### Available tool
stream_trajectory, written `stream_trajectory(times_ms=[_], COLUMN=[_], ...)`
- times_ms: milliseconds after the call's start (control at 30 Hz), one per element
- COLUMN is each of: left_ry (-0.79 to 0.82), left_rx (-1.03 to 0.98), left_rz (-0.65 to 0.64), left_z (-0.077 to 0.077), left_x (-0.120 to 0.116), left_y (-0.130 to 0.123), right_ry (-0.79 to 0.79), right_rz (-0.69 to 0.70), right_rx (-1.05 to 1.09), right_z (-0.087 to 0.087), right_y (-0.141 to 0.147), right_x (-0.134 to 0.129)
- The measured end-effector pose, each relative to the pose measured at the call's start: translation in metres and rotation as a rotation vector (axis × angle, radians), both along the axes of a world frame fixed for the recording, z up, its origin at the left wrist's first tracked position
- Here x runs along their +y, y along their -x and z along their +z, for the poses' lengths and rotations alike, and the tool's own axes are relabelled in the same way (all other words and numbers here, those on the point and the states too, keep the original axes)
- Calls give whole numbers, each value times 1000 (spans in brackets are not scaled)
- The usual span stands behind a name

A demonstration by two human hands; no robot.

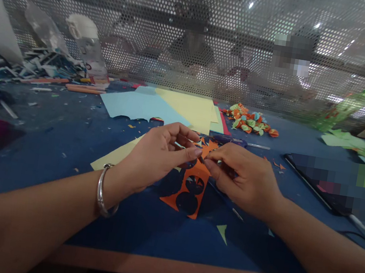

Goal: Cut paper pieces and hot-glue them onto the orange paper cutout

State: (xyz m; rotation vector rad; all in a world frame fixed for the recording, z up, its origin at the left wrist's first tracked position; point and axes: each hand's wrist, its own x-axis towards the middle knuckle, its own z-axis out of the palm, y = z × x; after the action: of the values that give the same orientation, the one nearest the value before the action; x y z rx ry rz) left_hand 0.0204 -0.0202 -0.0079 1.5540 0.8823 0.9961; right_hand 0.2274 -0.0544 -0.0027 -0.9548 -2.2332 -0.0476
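Paper (202,171), orange and holed, lies below left hand (162,154) and right hand (249,174), probably for easy reach. Fingertips nearly meet; whether gripping, I cannot tell.

matt orange paper (201,174) near 6 o'clock, shiny smooth metal bracelet (101,186) at 8, clear plastic bottle (93,55) at 10, perforated metal screen (142,63) at 12

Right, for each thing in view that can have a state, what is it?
Left hand: fingers curled, grip unclear
Right hand: fingers curled, grip unclear
Orange paper: cut through with round holes
Blue sheet: flat, near edge cut in curves
Paper pieces: curled, heaped
Clear bottle: capped
Dark device: lying flat, seemingly plugged in
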Motion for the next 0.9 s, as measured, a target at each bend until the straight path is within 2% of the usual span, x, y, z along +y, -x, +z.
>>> stream_trajectory(times_ms=[533, 900], left_ry=[-17, -92], left_rx=[18, 120], left_rz=[-64, -98], left_z=[-1, 0], left_x=[3, 2], left_y=[2, 3], right_ry=[12, -26], right_rz=[-8, -59], right_rx=[-20, -23], right_z=[-1, -2], right_y=[-1, -1], right_x=[1, 1])
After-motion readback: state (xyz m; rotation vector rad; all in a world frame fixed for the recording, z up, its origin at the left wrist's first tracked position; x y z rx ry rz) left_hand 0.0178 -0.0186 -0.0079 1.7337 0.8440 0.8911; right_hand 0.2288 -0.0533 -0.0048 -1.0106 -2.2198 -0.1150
